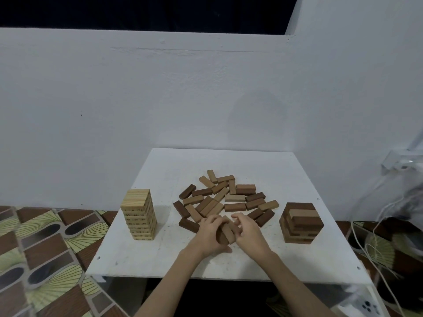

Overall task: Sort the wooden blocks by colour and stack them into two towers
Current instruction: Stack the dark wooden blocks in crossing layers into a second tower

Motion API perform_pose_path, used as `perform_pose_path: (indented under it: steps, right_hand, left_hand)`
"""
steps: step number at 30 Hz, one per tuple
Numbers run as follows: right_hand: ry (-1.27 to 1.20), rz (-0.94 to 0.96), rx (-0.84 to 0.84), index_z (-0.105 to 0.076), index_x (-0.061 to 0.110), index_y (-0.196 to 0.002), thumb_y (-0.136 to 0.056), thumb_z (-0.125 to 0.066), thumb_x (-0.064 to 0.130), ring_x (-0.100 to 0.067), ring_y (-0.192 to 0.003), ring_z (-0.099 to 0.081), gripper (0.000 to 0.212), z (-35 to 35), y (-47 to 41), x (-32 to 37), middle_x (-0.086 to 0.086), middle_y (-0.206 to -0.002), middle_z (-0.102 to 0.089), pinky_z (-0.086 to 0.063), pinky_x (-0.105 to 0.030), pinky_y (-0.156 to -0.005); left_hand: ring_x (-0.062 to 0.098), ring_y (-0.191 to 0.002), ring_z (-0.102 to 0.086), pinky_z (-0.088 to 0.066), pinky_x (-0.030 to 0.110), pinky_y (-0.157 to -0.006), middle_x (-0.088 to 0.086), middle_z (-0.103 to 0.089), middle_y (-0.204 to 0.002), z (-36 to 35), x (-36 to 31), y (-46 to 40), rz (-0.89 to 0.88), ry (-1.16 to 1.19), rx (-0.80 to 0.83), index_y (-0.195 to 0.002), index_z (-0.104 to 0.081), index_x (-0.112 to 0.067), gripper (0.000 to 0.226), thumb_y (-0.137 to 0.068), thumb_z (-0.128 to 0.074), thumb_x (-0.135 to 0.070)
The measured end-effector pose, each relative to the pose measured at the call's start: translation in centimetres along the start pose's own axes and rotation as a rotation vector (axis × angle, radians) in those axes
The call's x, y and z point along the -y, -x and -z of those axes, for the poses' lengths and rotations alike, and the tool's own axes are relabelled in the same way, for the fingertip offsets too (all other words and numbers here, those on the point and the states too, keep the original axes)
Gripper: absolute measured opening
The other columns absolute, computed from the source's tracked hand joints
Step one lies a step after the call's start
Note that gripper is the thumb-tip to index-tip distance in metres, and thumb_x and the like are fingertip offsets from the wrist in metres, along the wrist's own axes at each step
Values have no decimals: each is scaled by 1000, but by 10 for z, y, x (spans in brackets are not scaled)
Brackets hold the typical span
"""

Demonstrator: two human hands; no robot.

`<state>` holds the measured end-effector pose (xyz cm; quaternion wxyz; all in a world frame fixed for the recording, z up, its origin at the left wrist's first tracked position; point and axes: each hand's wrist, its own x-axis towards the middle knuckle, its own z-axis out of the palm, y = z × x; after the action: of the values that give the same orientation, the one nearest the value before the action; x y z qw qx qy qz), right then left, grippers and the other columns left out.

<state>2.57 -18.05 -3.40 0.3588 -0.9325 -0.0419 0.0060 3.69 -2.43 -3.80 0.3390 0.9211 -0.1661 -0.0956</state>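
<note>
A white table [146,257] carries a pale tower [139,213], loose blocks [219,200] and a brown tower [301,223].

Dim, soft indoor light; wide-angle bending and blur toward edges.

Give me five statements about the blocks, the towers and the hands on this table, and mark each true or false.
1. The pale tower stands on the left of the white table. True.
2. The brown tower is taller than the pale one. False: it is shorter.
3. Both hands are empty. False: the left hand and the right hand hold a few brown blocks between them.
4. Loose blocks lie scattered between the two towers. True.
5. The loose blocks are all pale like the left tower. False: they are in shades of brown.
</note>
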Motion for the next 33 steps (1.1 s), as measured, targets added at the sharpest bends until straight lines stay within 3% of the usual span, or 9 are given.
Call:
perform_pose_path:
  steps: [2,4,10,16,20,24,28,33]
  right_hand:
    - [-68,-74,-19,-54,17,-122,-91,-58,12,-7,-77,-53,31,0,0,-1,6,-93,-53,-48,-24,-76]
    - [-101,-134,-21,-56,16,-120,-90,-61,13,-5,-71,-50,30,-1,1,-4,5,-86,-54,-45,-21,-71]
    - [-51,-107,11,-62,21,-119,-91,-60,17,-11,-76,-51,27,2,0,-6,-2,-87,-55,-48,-28,-77]
    - [135,-10,48,-66,18,-115,-94,-55,25,-19,-95,-50,25,4,5,-5,-4,-97,-47,-36,-23,-74]
    - [114,-62,-13,-63,12,-115,-93,-55,19,-13,-85,-48,24,3,9,-8,-2,-97,-45,-37,-19,-74]
    - [-67,-138,-70,-58,14,-122,-88,-64,16,-2,-71,-46,35,4,12,-9,2,-99,-49,-41,-18,-72]
    - [-217,-241,-68,-48,19,-132,-83,-71,13,-10,-69,-55,54,7,13,-9,4,-101,-55,-51,-23,-71]
    - [-265,-268,-23,-46,20,-132,-77,-76,11,-15,-75,-60,62,2,12,-8,3,-92,-58,-55,-30,-77]
  left_hand:
    - [20,-129,-23,-25,32,-109,0,-33,-139,0,-3,1,19,20,-6,-137,-43,-23,82,-66,-83,-35]
    - [20,-130,-22,-24,31,-109,0,-32,-140,0,-3,1,22,19,-19,-138,-42,-23,81,-68,-81,-37]
    - [16,-125,-25,-26,27,-104,-4,-39,-134,-2,-8,2,24,3,-41,-135,-43,-25,72,-73,-76,-42]
    - [20,-127,-32,-26,28,-105,-4,-45,-132,-4,0,-1,19,-62,-37,-132,-48,-24,66,-73,-73,-38]
    - [21,-128,-25,-23,29,-108,-2,-37,-139,-3,-1,-1,31,-51,-24,-135,-46,-23,71,-73,-76,-39]
    - [20,-131,-23,-28,35,-110,-1,-28,-143,2,-6,1,66,-4,36,-142,-31,-21,93,-66,-84,-30]
    - [20,-131,-29,-32,39,-109,3,-32,-143,8,-9,0,103,72,37,-143,-26,-21,100,-64,-86,-23]
    - [15,-129,-31,-31,29,-107,1,-42,-137,6,-9,1,84,99,32,-142,-29,-19,96,-64,-85,-22]
